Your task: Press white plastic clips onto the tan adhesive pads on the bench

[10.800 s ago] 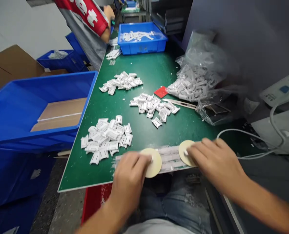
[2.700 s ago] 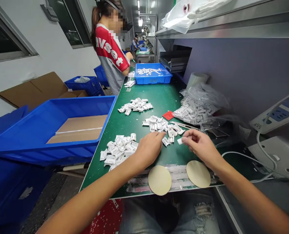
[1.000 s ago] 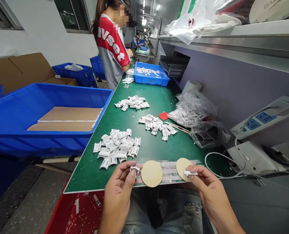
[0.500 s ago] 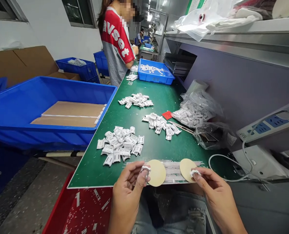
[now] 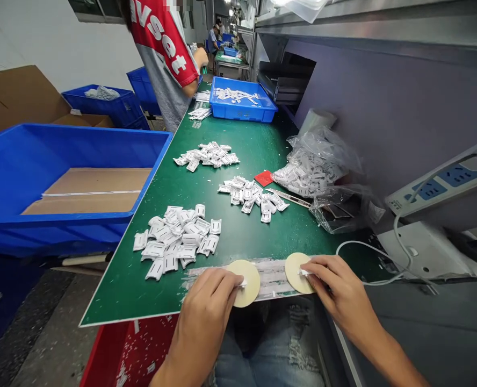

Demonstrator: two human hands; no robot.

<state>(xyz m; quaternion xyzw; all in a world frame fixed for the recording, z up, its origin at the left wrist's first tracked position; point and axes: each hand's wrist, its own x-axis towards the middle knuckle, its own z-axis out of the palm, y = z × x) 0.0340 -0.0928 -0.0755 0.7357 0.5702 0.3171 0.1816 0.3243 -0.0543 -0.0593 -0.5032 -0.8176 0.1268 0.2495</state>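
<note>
Two pale yellow discs lie on a whitish streaked strip (image 5: 273, 275) at the near edge of the green table. My left hand (image 5: 211, 298) pinches a small white piece (image 5: 243, 282) over the left disc (image 5: 250, 295), its fingers partly hiding it. My right hand (image 5: 335, 282) holds another small white piece (image 5: 303, 272) in its fingertips against the right disc (image 5: 297, 263). Left of the discs sits a large pile of white plastic parts (image 5: 178, 236); smaller piles (image 5: 208, 156) (image 5: 252, 194) lie farther back.
On the green table (image 5: 113, 293) stand a blue tray (image 5: 244, 113) and clear bags of white parts (image 5: 309, 166), near a red square (image 5: 264, 178). A large blue bin (image 5: 81, 226) is at the left; a power strip (image 5: 435, 185) at the right. A person (image 5: 161, 59) stands beyond.
Both hands have turned palm down and brought their small white pieces onto the discs. The camera view has shifted, with the table scene appearing farther left.
</note>
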